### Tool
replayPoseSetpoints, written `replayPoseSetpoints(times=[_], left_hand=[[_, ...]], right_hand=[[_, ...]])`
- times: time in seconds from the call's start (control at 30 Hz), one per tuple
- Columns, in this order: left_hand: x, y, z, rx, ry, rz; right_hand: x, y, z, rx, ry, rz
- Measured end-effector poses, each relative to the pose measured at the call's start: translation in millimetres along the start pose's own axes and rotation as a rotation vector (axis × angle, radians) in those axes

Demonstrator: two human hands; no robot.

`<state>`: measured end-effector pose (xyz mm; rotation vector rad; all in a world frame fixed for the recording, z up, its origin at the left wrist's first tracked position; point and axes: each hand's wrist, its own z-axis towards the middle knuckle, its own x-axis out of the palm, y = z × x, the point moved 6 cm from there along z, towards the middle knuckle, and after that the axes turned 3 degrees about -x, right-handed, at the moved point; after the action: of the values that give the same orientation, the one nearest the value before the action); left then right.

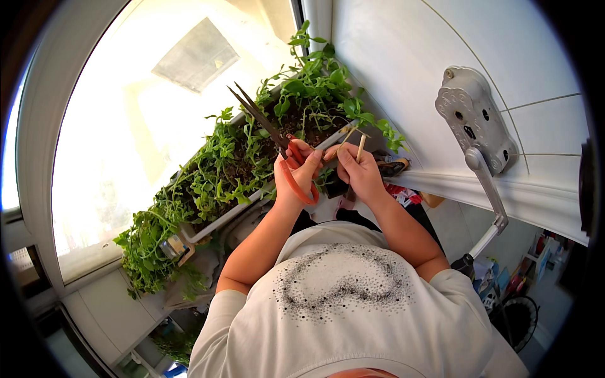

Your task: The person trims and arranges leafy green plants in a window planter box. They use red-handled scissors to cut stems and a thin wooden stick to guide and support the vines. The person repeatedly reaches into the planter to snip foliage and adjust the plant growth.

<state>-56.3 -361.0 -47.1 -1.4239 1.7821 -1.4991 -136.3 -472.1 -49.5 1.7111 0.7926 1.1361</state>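
Note:
My left hand (305, 165) holds a pair of scissors (265, 118) with orange-red handles. Their dark, slightly parted blades point up and left over the planter. Close beside it, my right hand (361, 172) grips a thin wooden stick (361, 147) that juts up between the fingers. A dry yellowish stem (347, 138) rises from the right fingertips, and the fingertips of both hands almost meet. What lies between them is too small to tell. Beyond the hands, a long planter trough (222, 221) holds dark soil (290, 120) and trailing green plants (222, 153).
A bright window (113, 156) borders the planter on the left. On the white tiled wall (387, 56) at right is an ornate metal bracket (472, 118) with a jointed crank arm (488, 189). A black basket (517, 321) stands low at right. More greenery (151, 269) hangs past the trough's near end.

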Motion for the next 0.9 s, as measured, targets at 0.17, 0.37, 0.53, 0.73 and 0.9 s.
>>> replayPoseSetpoints(times=[0.17,0.37,0.53,0.73,0.9], left_hand=[[1,-7,12,0.098,-0.047,0.134],[-4,-11,18,0.153,-0.072,0.181],[-5,-17,22,0.239,-0.090,0.199],[-19,-8,26,0.229,-0.127,0.280],[-20,5,22,0.237,-0.097,0.272]], right_hand=[[-1,-10,12,0.216,0.030,0.262],[-2,-18,25,0.287,-0.003,0.241],[-1,-11,31,0.261,-0.051,0.261],[0,-6,30,0.186,-0.006,0.230],[-1,-17,26,0.188,0.081,-0.090]])
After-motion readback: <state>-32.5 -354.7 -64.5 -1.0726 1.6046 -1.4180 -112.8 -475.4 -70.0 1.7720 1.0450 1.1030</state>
